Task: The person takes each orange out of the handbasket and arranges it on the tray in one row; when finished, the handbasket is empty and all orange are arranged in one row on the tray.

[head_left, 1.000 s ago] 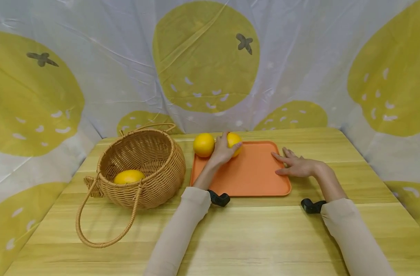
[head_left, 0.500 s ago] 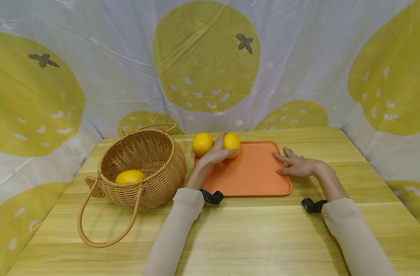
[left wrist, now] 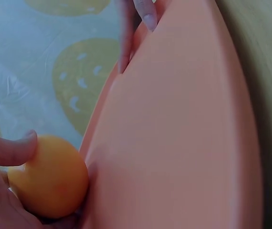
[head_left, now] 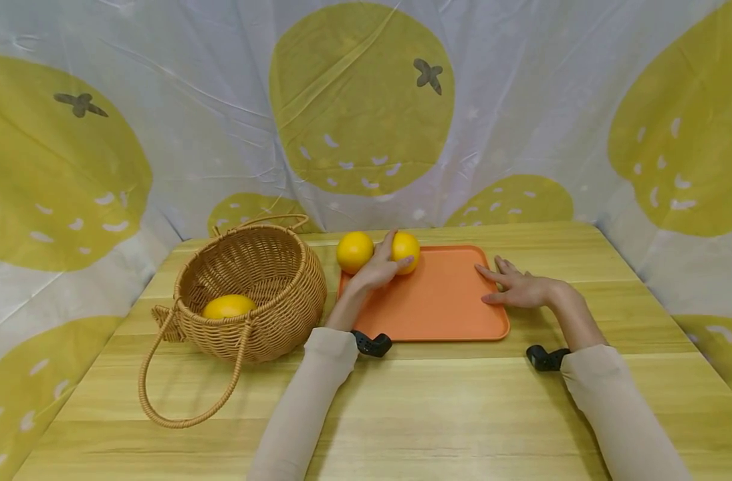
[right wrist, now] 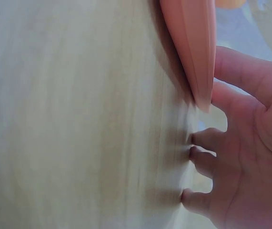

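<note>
My left hand (head_left: 378, 266) is at the back left of the orange tray (head_left: 444, 300), with its thumb and fingers round an orange (head_left: 405, 253). In the left wrist view the thumb lies on top of this fruit (left wrist: 50, 176), which sits low over the tray's surface. A second orange (head_left: 355, 252) stands just left of that hand, at the tray's back left corner. My right hand (head_left: 518, 288) rests with spread, fairly straight fingers at the tray's right rim. In the right wrist view its other fingertips (right wrist: 191, 194) touch the table.
A round wicker basket (head_left: 275, 334) with a yellow-orange fruit (head_left: 228, 306) inside stands left of the tray. Its front handle (head_left: 185, 423) hangs down toward me and the other handle (head_left: 272, 217) leans back. A fruit-print curtain (head_left: 510, 120) rises behind the wooden table (head_left: 462, 407).
My left hand has shifted a little left, and more of the orange it holds shows. The right hand has stayed at the tray's rim.
</note>
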Motion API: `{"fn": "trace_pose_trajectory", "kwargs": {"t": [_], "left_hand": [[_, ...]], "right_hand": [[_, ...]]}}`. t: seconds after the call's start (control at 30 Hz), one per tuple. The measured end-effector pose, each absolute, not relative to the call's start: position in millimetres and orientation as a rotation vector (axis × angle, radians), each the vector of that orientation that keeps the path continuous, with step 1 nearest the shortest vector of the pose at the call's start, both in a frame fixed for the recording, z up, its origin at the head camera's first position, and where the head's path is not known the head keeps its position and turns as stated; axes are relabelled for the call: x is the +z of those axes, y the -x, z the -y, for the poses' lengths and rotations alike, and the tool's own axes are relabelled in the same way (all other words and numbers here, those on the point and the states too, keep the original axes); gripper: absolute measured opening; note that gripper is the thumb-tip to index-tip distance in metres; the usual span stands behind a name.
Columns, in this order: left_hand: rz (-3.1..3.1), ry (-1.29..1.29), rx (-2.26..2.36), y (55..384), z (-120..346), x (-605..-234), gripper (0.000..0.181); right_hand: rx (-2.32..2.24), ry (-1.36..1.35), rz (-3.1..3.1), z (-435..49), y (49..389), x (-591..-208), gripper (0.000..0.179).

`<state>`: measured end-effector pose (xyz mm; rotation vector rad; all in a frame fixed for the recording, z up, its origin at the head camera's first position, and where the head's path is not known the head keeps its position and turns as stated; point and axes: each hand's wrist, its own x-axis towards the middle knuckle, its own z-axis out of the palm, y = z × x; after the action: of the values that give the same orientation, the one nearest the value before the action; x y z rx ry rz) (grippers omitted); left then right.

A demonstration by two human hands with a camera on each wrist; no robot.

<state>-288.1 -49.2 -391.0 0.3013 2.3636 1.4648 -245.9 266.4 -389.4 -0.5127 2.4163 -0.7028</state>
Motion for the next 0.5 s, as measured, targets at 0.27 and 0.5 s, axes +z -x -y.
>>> {"fn": "trace_pose_trajectory", "kwargs": {"t": [0.27,0.5], "left_hand": [[-2.462,-0.322,1.392,285.5,46.9,-392.1,0.079],[-2.529,-0.353,1.377,286.6,48.8,-392.9,0.079]], "right_hand": [[-0.709,0.513,-2.412,-267.4,245.9,-391.1,0.086],[-0.692,0.518,-2.418,-266.4,246.4,-391.6,0.085]]}}
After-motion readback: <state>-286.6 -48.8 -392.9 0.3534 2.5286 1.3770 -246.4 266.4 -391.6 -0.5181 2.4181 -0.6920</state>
